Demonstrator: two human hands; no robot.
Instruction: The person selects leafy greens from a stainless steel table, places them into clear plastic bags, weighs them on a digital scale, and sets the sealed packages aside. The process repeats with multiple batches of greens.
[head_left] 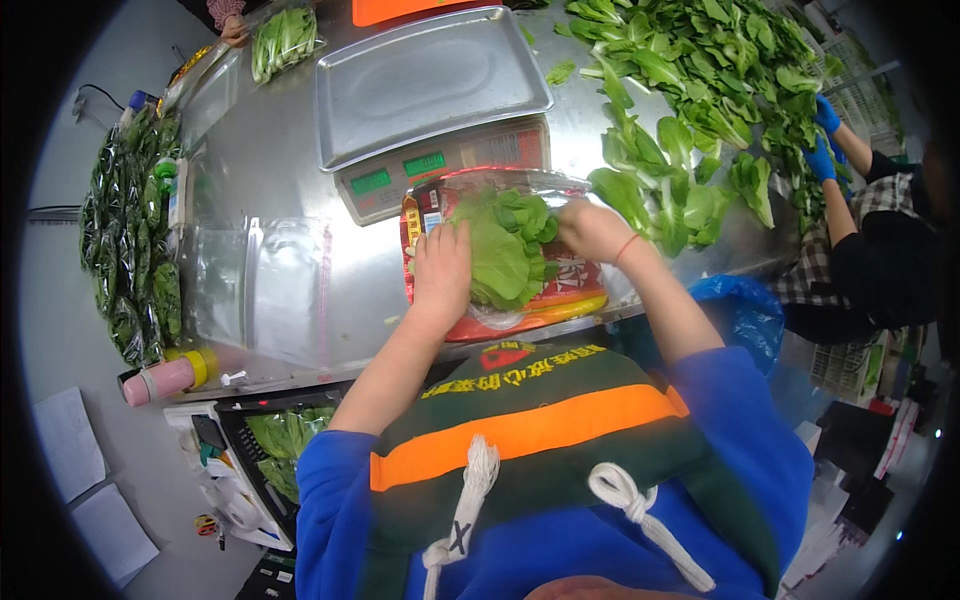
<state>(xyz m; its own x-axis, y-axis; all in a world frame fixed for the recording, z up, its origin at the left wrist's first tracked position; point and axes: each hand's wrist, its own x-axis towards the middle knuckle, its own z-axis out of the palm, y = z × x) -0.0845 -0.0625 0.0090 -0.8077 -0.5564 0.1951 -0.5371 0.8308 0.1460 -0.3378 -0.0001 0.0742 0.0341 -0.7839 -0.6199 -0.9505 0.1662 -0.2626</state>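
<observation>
A bunch of leafy greens (508, 252) lies in front of me on a shiny red and yellow package (570, 300). My left hand (443, 268) is closed against the left side of the bunch, its fingers pointing away from me. On the other side, my right hand (597, 232) has its fingers curled in beside the leaves. Whether those fingertips pinch leaves or clear film is hidden. Just beyond the bunch stands a weighing scale (440, 160) with lit green displays and a bare metal tray (430, 85).
A large heap of loose greens (700, 70) covers the far right of the metal table. Clear plastic bags (285, 280) lie left of me, with bagged greens (130, 230) along the left edge. A co-worker's blue-gloved hands (822, 155) touch the heap. Near the left corner lies a pink bottle (165, 380).
</observation>
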